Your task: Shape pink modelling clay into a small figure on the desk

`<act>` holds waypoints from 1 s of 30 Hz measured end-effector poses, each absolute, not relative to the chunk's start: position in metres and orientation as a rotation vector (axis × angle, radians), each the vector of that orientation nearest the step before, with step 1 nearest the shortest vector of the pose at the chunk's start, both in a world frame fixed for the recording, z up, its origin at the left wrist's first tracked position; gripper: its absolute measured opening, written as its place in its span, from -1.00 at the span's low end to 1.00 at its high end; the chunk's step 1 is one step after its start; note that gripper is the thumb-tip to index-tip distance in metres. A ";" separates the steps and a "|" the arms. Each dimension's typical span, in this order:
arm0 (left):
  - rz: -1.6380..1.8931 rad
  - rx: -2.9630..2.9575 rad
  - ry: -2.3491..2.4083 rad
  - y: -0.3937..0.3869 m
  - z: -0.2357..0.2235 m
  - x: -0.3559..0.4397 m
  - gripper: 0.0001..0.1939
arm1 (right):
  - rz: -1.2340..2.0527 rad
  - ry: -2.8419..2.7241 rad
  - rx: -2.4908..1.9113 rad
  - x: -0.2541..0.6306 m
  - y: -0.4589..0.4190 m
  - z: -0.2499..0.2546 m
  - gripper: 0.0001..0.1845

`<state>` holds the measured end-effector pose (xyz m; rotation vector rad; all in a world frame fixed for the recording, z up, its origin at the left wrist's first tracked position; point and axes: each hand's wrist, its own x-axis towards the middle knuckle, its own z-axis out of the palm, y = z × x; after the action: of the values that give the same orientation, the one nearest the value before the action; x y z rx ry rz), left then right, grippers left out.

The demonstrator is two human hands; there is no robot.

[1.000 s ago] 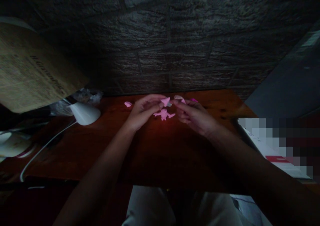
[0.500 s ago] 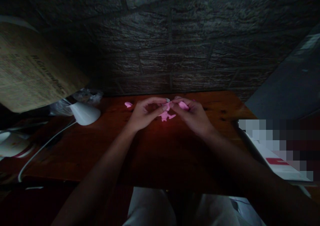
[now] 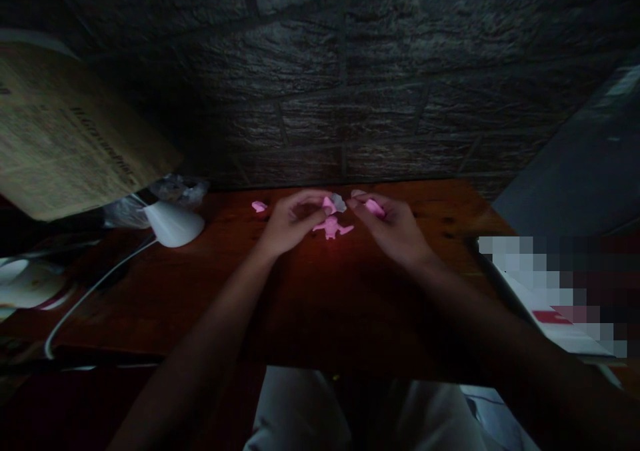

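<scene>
My left hand (image 3: 287, 226) pinches a small pink piece (image 3: 329, 204) between thumb and fingers. A pale, whitish scrap (image 3: 339, 202) shows just past those fingertips; whether the hand touches it I cannot tell. My right hand (image 3: 400, 228) is curled closed, its thumb and index finger close together. Another pink lump (image 3: 374, 207) shows inside its grip, partly covered by the fingers. Between the hands and nearer me, a pink figure (image 3: 331, 227) with arms spread lies on the wooden table. A further small pink piece (image 3: 259, 206) rests left of my left hand.
A white cone-shaped lamp head (image 3: 175, 226) with a white cable (image 3: 95, 284) is at the left, beside a brown paper bag (image 3: 75, 131) and clear plastic. A cup (image 3: 30, 283) stands at far left. Behind the table (image 3: 320, 304) rises a dark brick wall (image 3: 300, 84).
My hands have drawn apart, the right one moving slightly right with the pink lump. The pink piece stays in my left fingers, and more of the whitish scrap and the figure shows.
</scene>
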<state>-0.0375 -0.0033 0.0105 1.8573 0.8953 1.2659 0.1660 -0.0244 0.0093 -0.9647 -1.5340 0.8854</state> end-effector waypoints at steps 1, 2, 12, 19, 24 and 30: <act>1.238 1.820 0.895 -0.001 0.009 -0.039 -0.72 | 0.874 -1.546 -0.994 0.169 -0.023 0.009 -0.79; 1.214 1.794 0.901 0.000 0.008 -0.040 -0.73 | 0.865 -1.558 -1.024 0.171 -0.022 0.008 -0.78; 1.134 1.773 0.874 -0.002 0.008 -0.039 -0.69 | 0.906 -1.691 -1.080 0.176 -0.019 0.004 -0.69; 1.123 1.762 0.893 0.001 0.004 -0.041 -0.69 | 0.905 -1.714 -1.097 0.177 -0.016 0.001 -0.70; 1.112 1.765 0.917 0.002 0.003 -0.040 -0.67 | 0.877 -1.742 -1.070 0.178 -0.015 0.000 -0.69; 1.120 1.742 0.923 0.000 0.004 -0.040 -0.67 | 0.867 -1.758 -1.072 0.178 -0.016 0.000 -0.68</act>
<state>-0.0402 0.0005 0.0037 1.7425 0.9231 1.1196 0.1784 -0.0155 0.0000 -1.0718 -1.7584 0.8670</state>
